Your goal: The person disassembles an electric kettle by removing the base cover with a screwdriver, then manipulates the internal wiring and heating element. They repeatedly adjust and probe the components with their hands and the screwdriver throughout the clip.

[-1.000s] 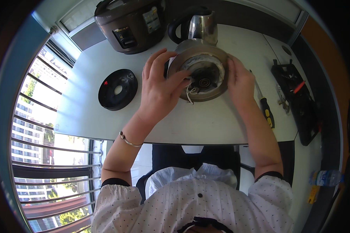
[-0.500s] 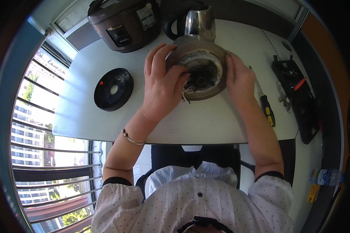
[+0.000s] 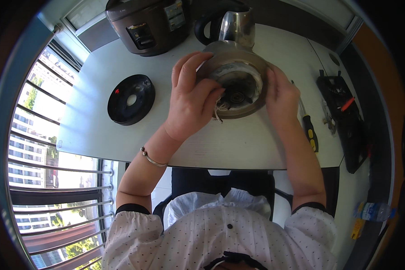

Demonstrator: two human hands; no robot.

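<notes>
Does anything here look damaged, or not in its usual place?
Yes, the round metal housing between the left hand and the right hand looks odd: its open inside is blotched dark, and a pale cord hangs over its rim. I see no clear breakage.

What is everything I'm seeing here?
Table: one, white, centre
Round metal body: one, brownish, above table
Thin cord: one, white, body's near rim
Shallow round part: one, black, table's left
Cooker: one, brown, back left
Kettle: one, silver-black, behind body
Screwdriver: one, black-yellow, table's right
Tool case: one, black, far right
Red tool: one, red, on case
Metal bits: some, silver, beside case
Bottle: one, clear, lower right
Yellow item: one, yellow, below bottle
Chair: one, black, lower centre
Window: one, grey bars, left
Bracelet: one, silver, left forearm
Shirt: one, dotted white, bottom
Left hand: one, bare, body's left
Right hand: one, bare, body's right
</notes>
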